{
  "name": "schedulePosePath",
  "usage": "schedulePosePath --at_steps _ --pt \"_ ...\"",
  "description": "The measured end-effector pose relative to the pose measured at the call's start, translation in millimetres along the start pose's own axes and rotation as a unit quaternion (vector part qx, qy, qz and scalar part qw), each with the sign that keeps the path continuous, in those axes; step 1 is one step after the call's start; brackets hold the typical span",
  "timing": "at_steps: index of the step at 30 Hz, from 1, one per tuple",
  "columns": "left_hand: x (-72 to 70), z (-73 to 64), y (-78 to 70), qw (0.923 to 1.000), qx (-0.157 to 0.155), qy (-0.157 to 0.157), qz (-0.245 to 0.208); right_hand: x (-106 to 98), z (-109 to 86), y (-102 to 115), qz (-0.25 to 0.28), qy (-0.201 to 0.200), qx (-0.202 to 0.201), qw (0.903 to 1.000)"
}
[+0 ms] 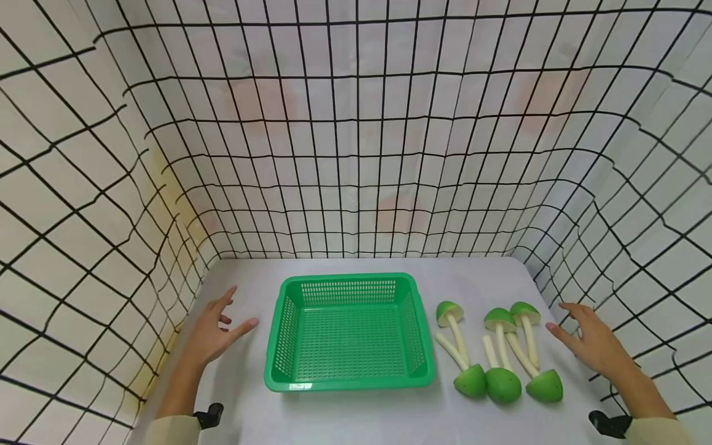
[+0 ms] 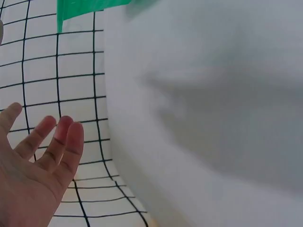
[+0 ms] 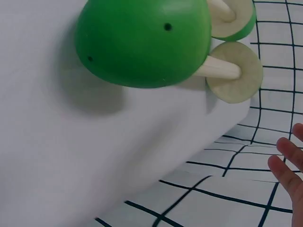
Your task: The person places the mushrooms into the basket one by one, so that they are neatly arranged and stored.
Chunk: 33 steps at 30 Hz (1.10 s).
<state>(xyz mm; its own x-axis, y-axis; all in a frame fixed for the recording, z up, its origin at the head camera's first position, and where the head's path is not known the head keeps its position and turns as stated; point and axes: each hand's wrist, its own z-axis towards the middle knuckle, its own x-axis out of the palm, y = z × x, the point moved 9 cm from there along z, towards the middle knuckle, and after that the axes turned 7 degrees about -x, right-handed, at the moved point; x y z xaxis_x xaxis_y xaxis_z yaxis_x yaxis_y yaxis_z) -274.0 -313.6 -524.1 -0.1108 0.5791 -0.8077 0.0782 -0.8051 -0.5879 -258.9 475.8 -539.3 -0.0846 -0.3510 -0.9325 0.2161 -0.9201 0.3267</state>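
My left hand (image 1: 212, 330) hovers left of a green plastic basket (image 1: 349, 384), fingers spread and holding nothing. On the other side, my right hand (image 1: 595, 343) is held apart from several toy mushrooms with green caps and pale stems, its fingers loosely extended. Nearest to it lies a mushroom with its cap (image 1: 545, 387) toward me. Another mushroom (image 1: 503, 385) lies beside that one, also cap toward me. In the right wrist view a large green cap (image 3: 142, 42) fills the top, and the right fingertips (image 3: 283, 170) show at the edge. The left palm (image 2: 28, 184) faces the camera in its wrist view.
A white table (image 1: 345, 417) carries the basket and mushrooms. White walls with a black grid (image 1: 356, 142) rise at the back and on both sides, close to each hand. The basket has a perforated floor and low sides.
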Motion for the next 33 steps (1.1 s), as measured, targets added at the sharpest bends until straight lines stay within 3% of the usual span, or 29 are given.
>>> schedulePosePath --at_steps 4,11,17,20,26,33 --pt "14.0 -1.3 -2.5 0.9998 -0.002 0.007 -0.018 9.0 -3.5 -4.6 -0.006 -0.010 0.007 0.9999" --pt "41.1 -14.6 1.0 0.9946 -0.039 0.042 -0.086 28.8 -11.6 -7.4 0.016 -0.009 0.027 0.9995" --pt "56.2 -22.0 -6.4 0.9906 -0.016 0.042 -0.129 39.5 -10.7 -1.7 0.046 -0.014 0.037 0.9982" --pt "62.6 -22.1 -11.1 0.9859 -0.006 0.044 -0.162 40.6 -8.3 -0.4 0.046 -0.024 0.046 0.9976" --pt "81.6 -22.9 -15.0 0.9702 -0.011 0.097 -0.221 51.3 -5.3 -6.1 0.042 -0.046 0.046 0.9970" --pt "93.5 -28.1 -19.2 0.9622 -0.044 0.104 -0.248 64.5 -6.5 -9.7 0.053 -0.013 0.062 0.9966"
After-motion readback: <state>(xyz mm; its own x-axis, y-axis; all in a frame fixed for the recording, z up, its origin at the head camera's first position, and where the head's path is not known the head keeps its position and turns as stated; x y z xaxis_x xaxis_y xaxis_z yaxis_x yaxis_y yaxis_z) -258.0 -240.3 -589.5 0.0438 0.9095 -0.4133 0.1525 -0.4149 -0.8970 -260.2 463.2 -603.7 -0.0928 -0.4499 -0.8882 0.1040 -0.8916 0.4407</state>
